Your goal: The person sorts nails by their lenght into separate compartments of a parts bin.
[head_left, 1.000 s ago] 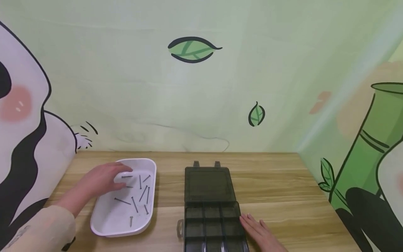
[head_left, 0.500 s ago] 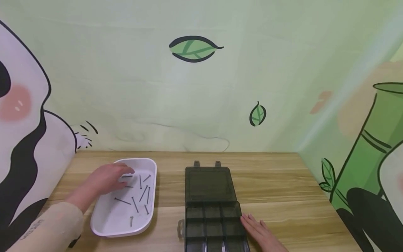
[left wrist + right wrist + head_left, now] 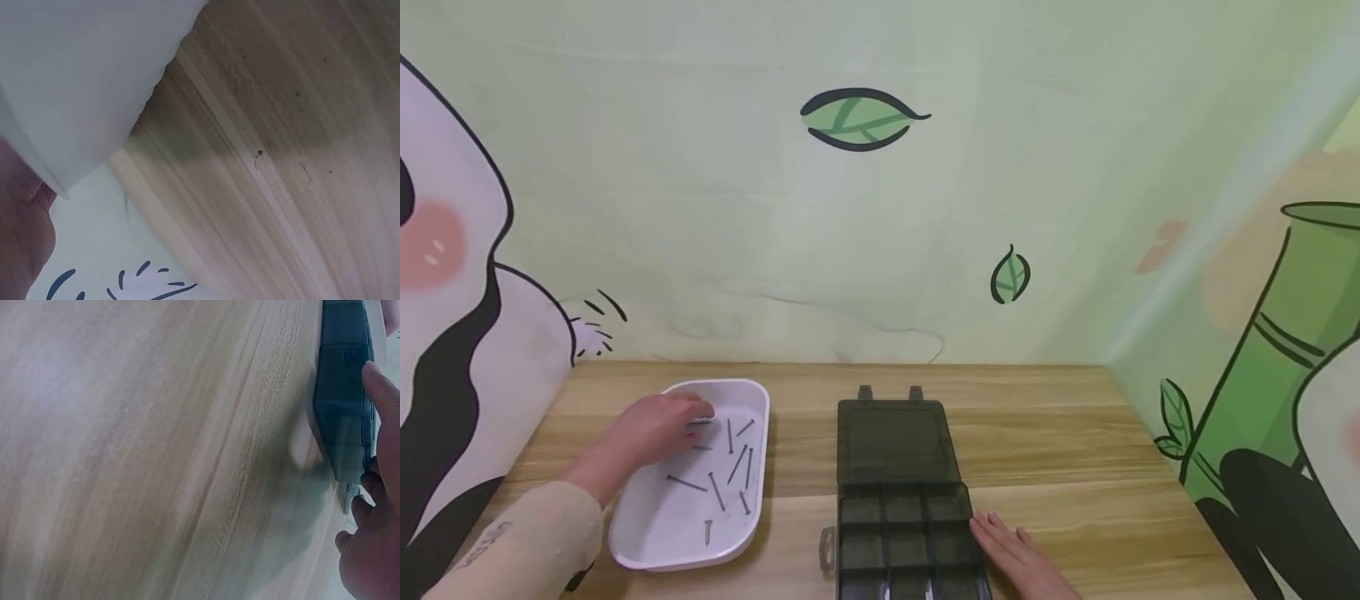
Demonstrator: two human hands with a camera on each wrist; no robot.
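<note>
Screws lie scattered in a white tray, lower left of the frame; the left hand bends over some, whether its grip holds one I cannot tell. The right hand, grip unclenched, touches an open dark box at lower centre on the bench.

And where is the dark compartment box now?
In the head view, the dark compartment box lies open on the table at bottom centre, right of the white tray.
</note>
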